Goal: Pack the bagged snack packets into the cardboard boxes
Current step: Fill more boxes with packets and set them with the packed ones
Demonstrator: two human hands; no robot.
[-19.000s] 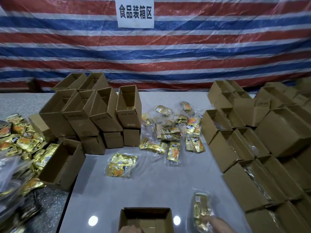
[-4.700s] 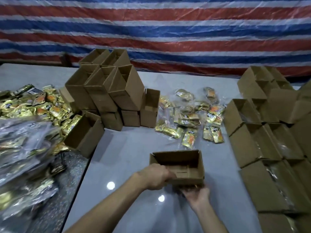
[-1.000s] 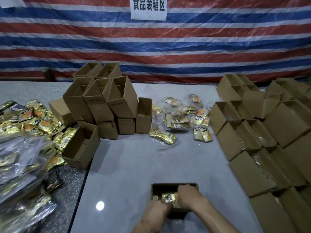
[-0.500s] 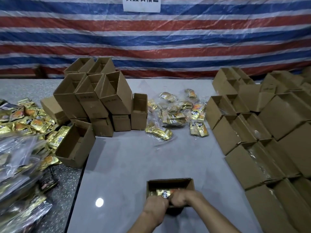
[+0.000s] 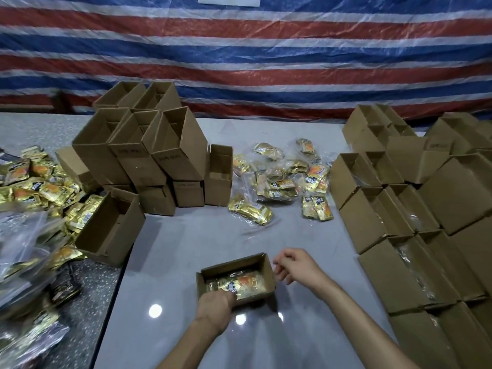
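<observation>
Gold foil snack packet point(image 5: 239, 284) is lying in the small brown cardboard box point(image 5: 234, 264). Our left hand point(image 5: 214, 306) is gripping the near wall, right hand point(image 5: 292, 263) hovering beside it, loose and empty. We are aiming to tuck corners flat.

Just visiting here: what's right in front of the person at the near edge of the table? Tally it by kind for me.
Hands: 2 (left hand, right hand)
Open cardboard box: 1
Clear bag of snack packets inside it: 1
Total: 4
</observation>
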